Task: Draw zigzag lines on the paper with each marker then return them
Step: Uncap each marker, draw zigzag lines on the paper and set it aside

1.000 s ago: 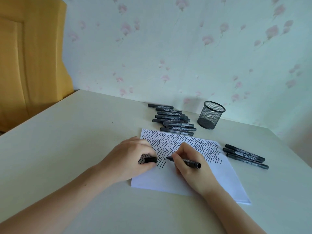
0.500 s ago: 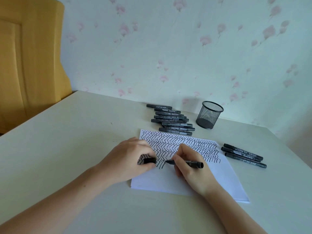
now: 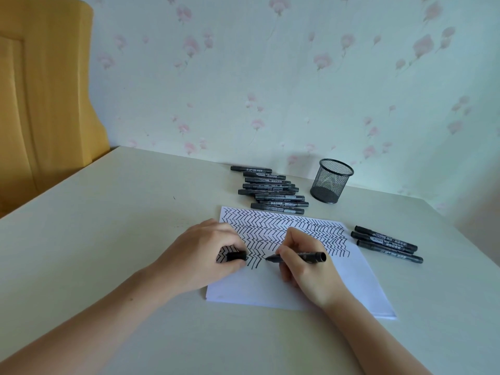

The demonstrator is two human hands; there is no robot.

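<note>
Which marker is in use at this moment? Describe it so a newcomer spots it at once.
Start at the white sheet of paper covered in black zigzag rows. Over its middle, the right hand grips an uncapped black marker, tip pointing left at the unfinished row. Unlike the capped black markers lying loose on the table, it is held.
</note>
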